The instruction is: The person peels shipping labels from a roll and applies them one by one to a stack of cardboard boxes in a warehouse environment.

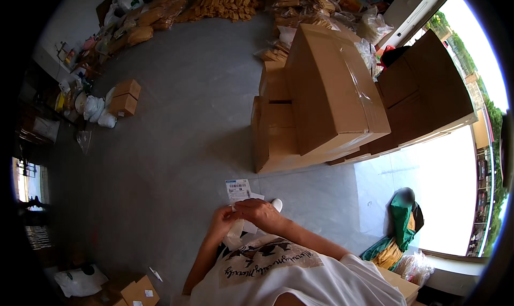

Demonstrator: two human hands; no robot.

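My left hand [222, 222] and my right hand [259, 214] meet in front of my shirt, fingers pinched together on paper sheets. A printed shipping label [237, 189] with barcodes sticks out beyond my fingertips. Behind it, a white sheet [258, 196] shows partly past my right hand. Pale, creased paper or film [234, 237] hangs below my left hand against the shirt. My fingers hide where the sheets are gripped, so which hand holds which layer is unclear. One white shoe [277, 204] shows beyond my right hand.
Large taped cardboard boxes [341, 93] stand stacked ahead to the right. Small cartons [125, 98] and white bags [96, 110] sit at left. Brown packets [225, 3] lie heaped at the back. A green sack [401, 221] lies by the bright doorway; an opened carton [140, 292] is lower left.
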